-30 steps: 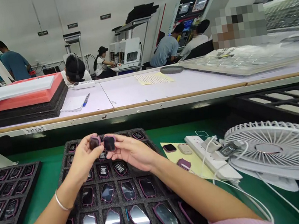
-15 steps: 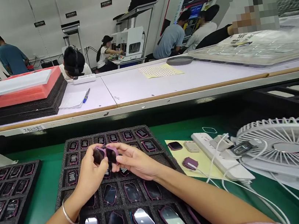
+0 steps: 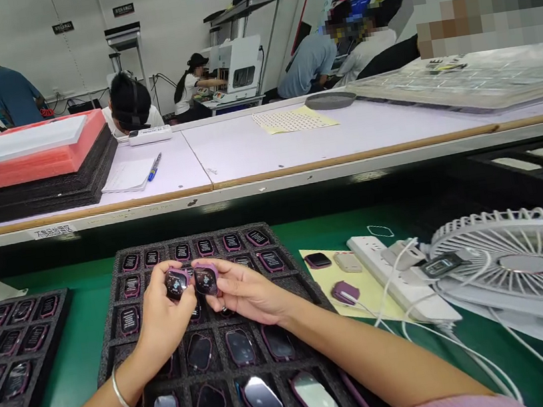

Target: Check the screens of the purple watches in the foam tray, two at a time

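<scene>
My left hand [image 3: 163, 316] pinches a small purple watch body [image 3: 176, 283] whose face shows its back markings. My right hand [image 3: 243, 291] pinches a second purple watch body [image 3: 206, 279] right beside it, the two nearly touching. Both hands hover over a black foam tray [image 3: 111, 286] on the green belt. The tray's pockets hold several more watch bodies, some screen up and glossy, some back up. A silver bangle [image 3: 123, 399] circles my left wrist.
A second black foam tray [image 3: 61, 307] with watch bodies lies at the left. To the right are a yellow sheet [image 3: 326, 283] with loose watch bodies, a white power strip [image 3: 394, 284] with cables and a white fan [image 3: 517, 266]. Several people work beyond the white bench [image 3: 343, 139].
Both hands came down closer to the tray, and the two watch bodies were turned so their lighter marked faces show toward me.
</scene>
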`<control>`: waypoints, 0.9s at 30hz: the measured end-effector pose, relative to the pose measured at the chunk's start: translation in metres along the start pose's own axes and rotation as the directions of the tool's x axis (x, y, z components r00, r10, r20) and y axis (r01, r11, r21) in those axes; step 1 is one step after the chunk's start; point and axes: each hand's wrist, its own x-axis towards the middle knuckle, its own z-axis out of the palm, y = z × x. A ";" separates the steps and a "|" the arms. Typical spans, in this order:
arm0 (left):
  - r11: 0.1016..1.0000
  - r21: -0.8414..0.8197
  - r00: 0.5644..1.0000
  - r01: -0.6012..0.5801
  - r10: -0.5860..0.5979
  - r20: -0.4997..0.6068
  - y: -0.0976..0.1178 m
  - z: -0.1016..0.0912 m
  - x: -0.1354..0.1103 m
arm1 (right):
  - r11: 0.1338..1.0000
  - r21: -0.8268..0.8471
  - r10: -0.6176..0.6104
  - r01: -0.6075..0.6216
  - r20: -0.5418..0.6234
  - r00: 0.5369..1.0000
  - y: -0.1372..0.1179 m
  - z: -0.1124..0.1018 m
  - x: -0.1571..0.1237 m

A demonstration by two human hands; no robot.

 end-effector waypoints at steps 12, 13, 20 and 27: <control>1.000 0.028 1.000 0.009 -0.009 -0.001 0.004 -0.001 -0.001 | 1.000 -0.023 -0.012 0.012 0.035 0.999 -0.001 0.001 -0.001; 1.000 0.026 1.000 0.011 -0.011 0.002 0.005 -0.002 -0.001 | 1.000 -0.022 -0.013 0.014 0.043 0.999 -0.001 0.002 -0.002; 0.999 -0.035 1.000 0.002 -0.003 -0.009 0.005 -0.001 -0.002 | 0.999 -0.036 -0.023 0.025 0.060 0.998 -0.001 0.000 -0.003; 0.998 -0.062 1.000 0.016 -0.016 -0.005 0.005 0.000 -0.002 | 1.000 -0.006 -0.021 0.022 0.066 0.998 -0.003 0.002 -0.003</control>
